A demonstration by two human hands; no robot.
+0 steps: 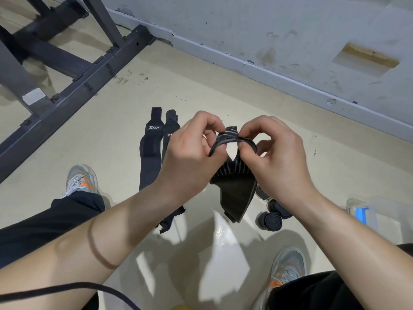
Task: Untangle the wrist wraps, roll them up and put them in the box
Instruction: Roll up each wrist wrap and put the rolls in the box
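Right up close at dead centre, both hands work one end of a striped wrist wrap (234, 186), and this looks like the start of a roll. Biggest risk from here: the grip is only on the top edge, so the first turn could go on loose or crooked and the roll would cone out sideways. The long tail hangs free below too, so a twist in it would get wound in.

Left hand (190, 153) has its fingers curled, pinching the folded end from the 9 o'clock side. Right hand (274, 153) does the same from 3 o'clock, thumb underneath, fingertips on top. Neither hand is open.

Further down on the floor, around 4 o'clock, sit rolled wraps (269, 221), already done by the look of it. A clear box (359, 211) with a blue latch is just past the right forearm, partly hidden.

Out at 10 o'clock, two flat wraps (150, 157) lie side by side, not rolled yet. Beyond them at 11 o'clock stands a dark rack frame (67, 90), then the wall (268, 41).
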